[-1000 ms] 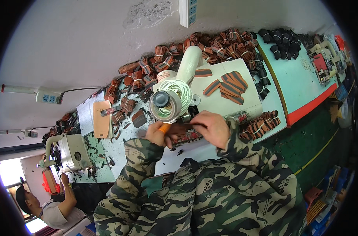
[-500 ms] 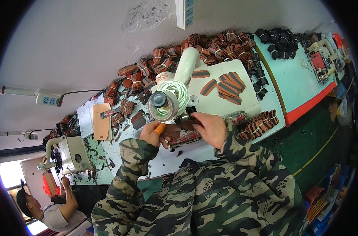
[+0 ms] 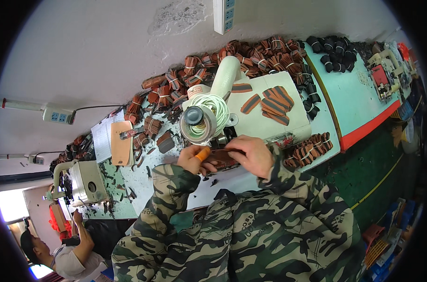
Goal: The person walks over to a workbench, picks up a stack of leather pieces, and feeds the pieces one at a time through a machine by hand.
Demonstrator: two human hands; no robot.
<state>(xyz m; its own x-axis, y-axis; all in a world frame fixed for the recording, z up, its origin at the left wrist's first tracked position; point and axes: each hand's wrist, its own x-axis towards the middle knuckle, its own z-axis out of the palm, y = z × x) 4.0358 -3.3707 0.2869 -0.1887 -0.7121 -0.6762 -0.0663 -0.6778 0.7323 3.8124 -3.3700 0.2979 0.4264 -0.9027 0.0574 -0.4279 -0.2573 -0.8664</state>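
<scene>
— Holding a dark brown piece [image 3: 225,157] flat under the machine [image 3: 209,117], that's me right now. My left hand [image 3: 191,159] pinches one end of it. My right hand [image 3: 253,155] lies on top of the other end, fingers curled down on it.

— What's that orange bit by your thumb?

— A small orange thing [image 3: 202,153] in my left hand. It's too small for me to tell what it is.

— Where is the piece, then?

— On the white table [image 3: 176,188], right in front of me, just below the fat spool of pale thread [image 3: 201,121].

— Is much done?

— Some, I think. A few striped orange and brown pieces [image 3: 272,101] lie spread out on the white board behind the machine. Those look finished to me.

— And what's left?

— Lots, I'd say. Tied bundles [image 3: 310,148] sit just by my right sleeve. Many more bundles are heaped along the wall [image 3: 185,73]. Black ones [image 3: 328,56] are stacked far off to the right. So I guess I'm nearer the start than the end.

— Anyone else there?

— A person [image 3: 58,249] sits down to my left, near another machine [image 3: 84,181]. Their hands are not mine.
</scene>
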